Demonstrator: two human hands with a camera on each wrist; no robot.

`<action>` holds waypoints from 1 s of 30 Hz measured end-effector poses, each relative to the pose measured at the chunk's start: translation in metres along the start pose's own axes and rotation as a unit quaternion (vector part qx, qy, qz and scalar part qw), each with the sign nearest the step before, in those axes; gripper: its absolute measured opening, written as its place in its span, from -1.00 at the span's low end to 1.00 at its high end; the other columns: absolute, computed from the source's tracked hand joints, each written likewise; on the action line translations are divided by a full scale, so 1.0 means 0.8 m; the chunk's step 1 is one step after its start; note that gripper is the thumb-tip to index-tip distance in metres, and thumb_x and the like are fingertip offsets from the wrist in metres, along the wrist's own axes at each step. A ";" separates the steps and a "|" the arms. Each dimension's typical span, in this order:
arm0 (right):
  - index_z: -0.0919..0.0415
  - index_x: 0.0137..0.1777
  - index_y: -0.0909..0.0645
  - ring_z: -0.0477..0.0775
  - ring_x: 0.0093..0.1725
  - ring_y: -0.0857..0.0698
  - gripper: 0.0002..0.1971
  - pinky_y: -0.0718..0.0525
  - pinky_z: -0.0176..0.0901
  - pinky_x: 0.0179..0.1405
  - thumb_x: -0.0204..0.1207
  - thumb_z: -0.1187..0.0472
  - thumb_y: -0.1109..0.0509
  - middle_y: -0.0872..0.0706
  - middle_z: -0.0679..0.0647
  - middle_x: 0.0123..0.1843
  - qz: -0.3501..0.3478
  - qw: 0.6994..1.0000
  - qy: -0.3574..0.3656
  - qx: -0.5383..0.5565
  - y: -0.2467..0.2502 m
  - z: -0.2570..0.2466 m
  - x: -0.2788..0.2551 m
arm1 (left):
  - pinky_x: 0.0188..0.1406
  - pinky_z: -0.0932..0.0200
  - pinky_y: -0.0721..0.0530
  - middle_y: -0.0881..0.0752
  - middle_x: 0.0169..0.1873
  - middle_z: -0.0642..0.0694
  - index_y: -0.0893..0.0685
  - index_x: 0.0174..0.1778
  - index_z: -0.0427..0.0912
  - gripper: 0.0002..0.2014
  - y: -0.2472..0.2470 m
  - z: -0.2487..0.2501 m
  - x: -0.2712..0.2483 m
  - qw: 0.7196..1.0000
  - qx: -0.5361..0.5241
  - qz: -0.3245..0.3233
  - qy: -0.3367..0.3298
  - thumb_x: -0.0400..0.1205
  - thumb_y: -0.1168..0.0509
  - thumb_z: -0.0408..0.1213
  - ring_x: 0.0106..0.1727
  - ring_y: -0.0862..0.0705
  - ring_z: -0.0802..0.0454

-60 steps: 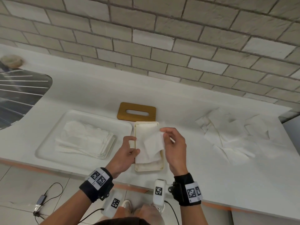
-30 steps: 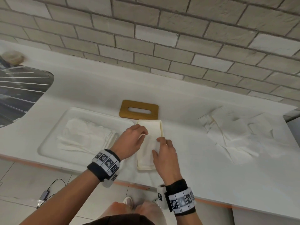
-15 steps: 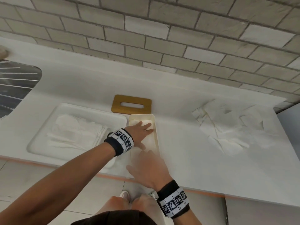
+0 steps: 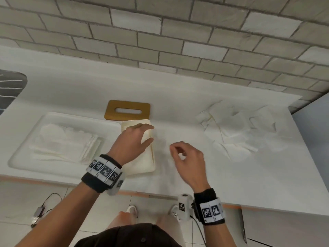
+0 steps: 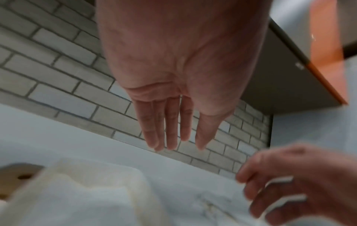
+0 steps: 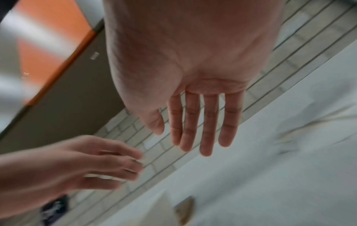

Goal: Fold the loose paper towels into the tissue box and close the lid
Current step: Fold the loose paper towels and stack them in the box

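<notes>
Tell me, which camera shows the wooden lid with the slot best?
The head view: the wooden lid lies whole and sharp behind the tissue box. The left wrist view catches only a blurred corner; the right wrist view shows a blurred brown sliver, probably the lid.

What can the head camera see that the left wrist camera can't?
Only the head camera shows the tray of folded towels and the loose paper towels. Only the left wrist camera shows the left hand's palm from below, fingers straight. Both show the tissue box, the brown lid, the right hand and the brick wall.
</notes>
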State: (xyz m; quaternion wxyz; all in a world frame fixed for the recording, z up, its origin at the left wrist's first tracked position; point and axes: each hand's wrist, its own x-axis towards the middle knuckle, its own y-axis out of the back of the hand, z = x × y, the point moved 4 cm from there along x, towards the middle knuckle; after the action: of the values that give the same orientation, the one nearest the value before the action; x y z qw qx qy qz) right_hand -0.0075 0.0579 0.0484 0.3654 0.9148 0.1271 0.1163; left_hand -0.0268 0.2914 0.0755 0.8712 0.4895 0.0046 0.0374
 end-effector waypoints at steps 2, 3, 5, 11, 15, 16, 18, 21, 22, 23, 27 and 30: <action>-0.20 0.19 -0.76 -0.19 0.08 -0.81 -0.84 -0.81 -0.02 0.05 0.73 -0.16 -0.43 -0.85 -0.25 0.11 0.045 0.998 -0.045 -0.020 0.041 0.059 0.014 | 0.28 -0.04 -0.78 -0.80 0.33 0.11 -0.72 0.46 0.07 -0.67 -0.011 0.037 -0.010 0.996 -0.076 0.034 -0.013 0.76 -0.43 -0.04 0.29 -0.77 0.09; -0.21 0.25 -0.74 -0.10 0.15 -0.80 -0.79 -0.79 0.00 0.10 0.72 -0.19 -0.43 -0.84 -0.18 0.17 0.056 0.995 -0.070 -0.041 0.060 0.090 0.024 | 0.26 0.00 -0.79 -0.82 0.28 0.15 -0.74 0.40 0.08 -0.71 -0.023 0.055 -0.011 0.994 -0.098 0.039 -0.019 0.76 -0.43 -0.05 0.25 -0.78 0.16; -0.19 0.37 -0.71 0.12 0.32 -0.74 -0.69 -0.74 0.06 0.19 0.68 -0.18 -0.47 -0.79 -0.02 0.34 0.067 0.987 -0.126 -0.080 0.097 0.156 0.050 | 0.19 0.10 -0.81 -0.83 0.20 0.22 -0.76 0.33 0.10 -0.77 -0.051 0.086 -0.010 0.992 -0.121 0.033 -0.021 0.76 -0.43 -0.06 0.19 -0.77 0.28; -0.33 0.59 -0.55 0.48 0.64 -0.44 -0.46 -0.57 0.48 0.48 0.62 -0.20 -0.50 -0.40 0.19 0.70 0.082 0.965 -0.204 -0.145 0.178 0.313 0.175 | 0.13 0.26 -0.78 -0.83 0.15 0.26 -0.78 0.27 0.10 -0.82 -0.141 0.141 0.011 0.992 -0.127 -0.003 0.003 0.78 -0.41 -0.09 0.15 -0.76 0.34; -0.48 0.62 -0.41 0.42 0.73 -0.35 -0.40 -0.44 0.54 0.56 0.60 -0.27 -0.49 -0.25 0.08 0.82 -0.084 0.957 -0.220 -0.171 0.166 0.355 0.204 | 0.12 0.17 -0.81 -0.83 0.09 0.27 -0.76 0.24 0.15 -0.84 -0.197 0.142 0.019 0.992 -0.116 -0.029 0.037 0.76 -0.40 -0.04 0.14 -0.76 0.36; -0.46 0.61 -0.44 0.39 0.72 -0.36 -0.40 -0.43 0.52 0.54 0.59 -0.24 -0.51 -0.27 0.04 0.82 -0.099 0.957 -0.199 -0.185 0.159 0.354 0.203 | 0.13 0.13 -0.81 -0.82 0.08 0.27 -0.76 0.24 0.16 -0.84 -0.208 0.140 0.021 0.992 -0.114 -0.038 0.046 0.76 -0.40 -0.03 0.13 -0.76 0.35; -0.37 0.60 -0.48 0.35 0.68 -0.42 -0.40 -0.50 0.48 0.47 0.58 -0.17 -0.55 -0.33 -0.01 0.80 -0.105 0.965 -0.148 -0.192 0.145 0.343 0.191 | 0.14 0.06 -0.81 -0.82 0.07 0.26 -0.75 0.23 0.16 -0.84 -0.227 0.137 0.029 0.991 -0.103 -0.051 0.065 0.75 -0.41 -0.04 0.12 -0.75 0.33; -0.33 0.64 -0.42 0.28 0.66 -0.45 -0.33 -0.53 0.43 0.47 0.57 -0.14 -0.58 -0.38 -0.06 0.78 -0.110 0.972 -0.096 -0.182 0.124 0.326 0.153 | 0.13 -0.01 -0.81 -0.78 0.03 0.25 -0.73 0.24 0.12 -0.83 -0.249 0.137 0.046 0.991 -0.094 -0.050 0.083 0.74 -0.41 -0.06 0.09 -0.75 0.25; -0.34 0.67 -0.37 0.25 0.66 -0.45 -0.28 -0.52 0.39 0.49 0.55 -0.15 -0.58 -0.38 -0.08 0.77 -0.111 0.974 -0.091 -0.177 0.118 0.322 0.139 | 0.14 -0.04 -0.80 -0.76 0.03 0.24 -0.72 0.25 0.09 -0.82 -0.256 0.138 0.054 0.991 -0.092 -0.044 0.090 0.74 -0.41 -0.06 0.08 -0.75 0.21; -0.34 0.72 -0.30 0.22 0.67 -0.44 -0.21 -0.50 0.36 0.51 0.53 -0.16 -0.59 -0.38 -0.10 0.77 -0.115 0.974 -0.090 -0.171 0.112 0.319 0.126 | 0.16 -0.07 -0.79 -0.74 0.06 0.20 -0.71 0.29 0.07 -0.78 -0.262 0.137 0.063 0.990 -0.093 -0.035 0.102 0.75 -0.41 -0.06 0.09 -0.75 0.14; -0.31 0.80 -0.19 0.13 0.70 -0.38 -0.06 -0.44 0.31 0.58 0.50 -0.18 -0.62 -0.34 -0.15 0.76 -0.123 0.975 -0.088 -0.161 0.101 0.307 0.086 | 0.43 -0.14 -0.62 -0.60 0.42 -0.18 -0.43 0.64 -0.19 -0.37 -0.289 0.132 0.103 0.970 -0.122 -0.010 0.208 0.74 -0.42 0.05 0.41 -0.63 -0.25; -0.40 0.69 -0.29 0.08 0.61 -0.46 -0.15 -0.50 0.26 0.53 0.47 -0.20 -0.65 -0.37 -0.20 0.64 -0.123 0.979 -0.076 -0.144 0.104 0.302 0.074 | 0.50 -0.18 -0.53 -0.51 0.47 -0.30 -0.36 0.66 -0.27 -0.21 -0.303 0.132 0.134 0.953 -0.136 -0.020 0.269 0.66 -0.51 0.08 0.50 -0.53 -0.34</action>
State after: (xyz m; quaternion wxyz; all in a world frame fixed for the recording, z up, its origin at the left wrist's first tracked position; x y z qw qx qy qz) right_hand 0.1343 -0.1360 -0.0568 0.5130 0.8363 0.1925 0.0174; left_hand 0.0998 0.0829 -0.0735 0.8967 0.3382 0.2430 0.1503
